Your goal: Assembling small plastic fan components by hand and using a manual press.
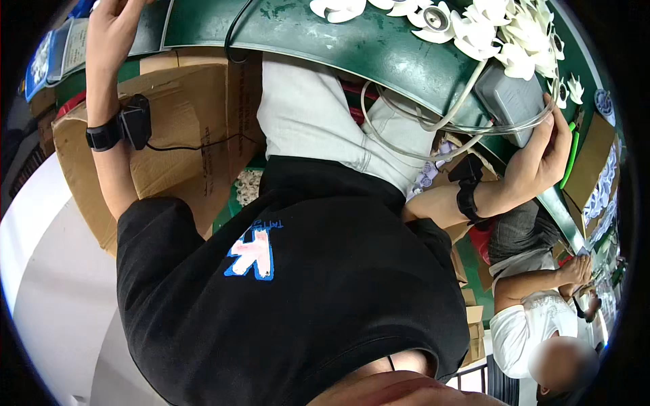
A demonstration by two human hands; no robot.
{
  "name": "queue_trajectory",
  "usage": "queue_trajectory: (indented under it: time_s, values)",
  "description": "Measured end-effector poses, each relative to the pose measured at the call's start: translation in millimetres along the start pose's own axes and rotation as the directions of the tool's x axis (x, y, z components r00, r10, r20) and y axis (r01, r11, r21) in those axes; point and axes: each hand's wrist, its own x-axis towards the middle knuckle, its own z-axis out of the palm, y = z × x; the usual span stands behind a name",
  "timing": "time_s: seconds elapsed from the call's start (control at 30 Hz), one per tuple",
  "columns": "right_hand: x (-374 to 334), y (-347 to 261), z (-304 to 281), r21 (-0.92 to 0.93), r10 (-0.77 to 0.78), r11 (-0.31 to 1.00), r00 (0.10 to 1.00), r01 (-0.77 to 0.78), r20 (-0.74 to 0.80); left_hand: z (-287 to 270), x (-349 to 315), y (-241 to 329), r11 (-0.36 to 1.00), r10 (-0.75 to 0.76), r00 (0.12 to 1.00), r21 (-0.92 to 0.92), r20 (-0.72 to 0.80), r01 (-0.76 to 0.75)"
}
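My left hand (115, 34) reaches to the far left over the green table. Its fingers are cut off by the top edge, so what it touches is hidden. On the right, my right hand (548, 150) is raised at the table's edge, with thumb and fingers closed around a bend of clear thin tubing (518, 126). Beside these fingers lies a grey plastic box (508, 98). White bladed fan wheels (477, 34) are heaped just beyond it, several of them overlapping. A thicker pale cable (467, 88) loops down past the box toward my lap.
The green table (298, 30) curves across the front, with a black cable (233, 30) over its edge. An open cardboard box (183, 135) stands below on the left. A green pen-like stick (569, 159) and a carton (589, 162) are at right, near a seated co-worker (535, 311).
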Motion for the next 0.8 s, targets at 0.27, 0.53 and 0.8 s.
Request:
queue_trajectory:
  time_s: [0.27,0.53,0.8]
  values:
    - [0,1,4,-0.014,-0.034,0.999,0.999,0.034,-0.013,20,0,22,0.987,-0.088,0.969,0.113,-0.229,0.116]
    - [0,-3,3,-0.029,-0.03,0.999,0.999,0.029,-0.028,28,-1,25,0.975,0.068,0.97,0.22,-0.234,-0.015]
    - [0,-4,0,-0.056,-0.043,0.998,0.998,0.041,-0.036,21,5,15,0.993,0.021,0.992,0.118,-0.124,-0.007]
